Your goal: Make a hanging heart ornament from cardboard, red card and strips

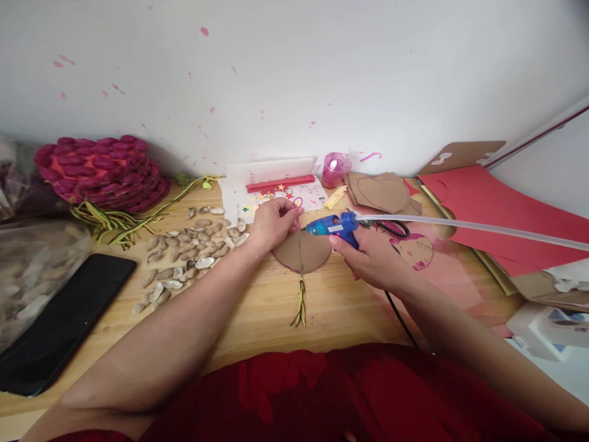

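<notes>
My right hand grips a blue glue gun with a long clear glue stick sticking out behind it; its nozzle points left toward my left hand. My left hand is closed, fingers pinched on a thin pink loop at the top edge of a brown cardboard heart. A yellow-green tassel cord runs down the heart's middle and hangs below it on the wooden table.
Peanut shells lie scattered left of the heart. A black phone lies at the left front, magenta shell-covered hearts at the back left. Cardboard hearts, a pink cup, scissors and red sheets sit to the right.
</notes>
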The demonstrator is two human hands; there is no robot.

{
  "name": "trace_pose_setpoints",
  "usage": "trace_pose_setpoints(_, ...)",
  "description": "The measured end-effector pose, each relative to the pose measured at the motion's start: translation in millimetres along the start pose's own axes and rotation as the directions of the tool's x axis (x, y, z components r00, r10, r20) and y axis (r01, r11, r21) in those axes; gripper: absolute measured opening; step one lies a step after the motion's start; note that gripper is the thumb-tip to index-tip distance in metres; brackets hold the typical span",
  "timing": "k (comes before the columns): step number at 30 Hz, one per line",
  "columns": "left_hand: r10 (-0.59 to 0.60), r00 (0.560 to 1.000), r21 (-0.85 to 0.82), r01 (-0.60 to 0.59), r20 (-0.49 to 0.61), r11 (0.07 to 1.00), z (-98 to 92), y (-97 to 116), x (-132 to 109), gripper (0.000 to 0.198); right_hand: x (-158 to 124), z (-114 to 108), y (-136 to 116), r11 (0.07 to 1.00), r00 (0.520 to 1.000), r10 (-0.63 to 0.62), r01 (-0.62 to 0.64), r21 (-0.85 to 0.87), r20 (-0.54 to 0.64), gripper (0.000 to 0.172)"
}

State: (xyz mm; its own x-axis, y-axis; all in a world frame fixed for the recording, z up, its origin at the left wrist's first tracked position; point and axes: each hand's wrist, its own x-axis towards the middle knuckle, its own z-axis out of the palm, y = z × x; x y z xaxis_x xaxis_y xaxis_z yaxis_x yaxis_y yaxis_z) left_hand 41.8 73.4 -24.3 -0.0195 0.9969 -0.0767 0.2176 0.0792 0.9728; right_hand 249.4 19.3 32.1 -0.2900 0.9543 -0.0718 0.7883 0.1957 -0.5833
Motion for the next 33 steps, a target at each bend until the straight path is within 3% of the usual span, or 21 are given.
trace_pose_setpoints(13, 0.015, 1.0, 0.045, -0.016, 0.006, 0.999, -2.4, -3.7, 1.1, 0.03, -3.0, -2.3, -4.9, 0.992, 0.998, 0.036, -0.03, -0.126, 0.049, 0.039)
trace_pose_setpoints(26, 0.038, 0.999, 0.064, -0.039, 0.016, 0.997, -5.4, -4.5, 2.7, 0.032, -6.6, -2.4, -6.3, 0.996, 0.997, 0.012, -0.005, -0.092, 0.076, 0.042)
trace_pose_setpoints(33, 0.046, 0.998, 0.133, -0.051, 0.038, 0.99, -7.1, -2.2, 0.8, 0.031, -13.1, -6.5, -1.0, 0.996, 0.994, 0.079, -0.075, -0.054, 0.072, 0.043)
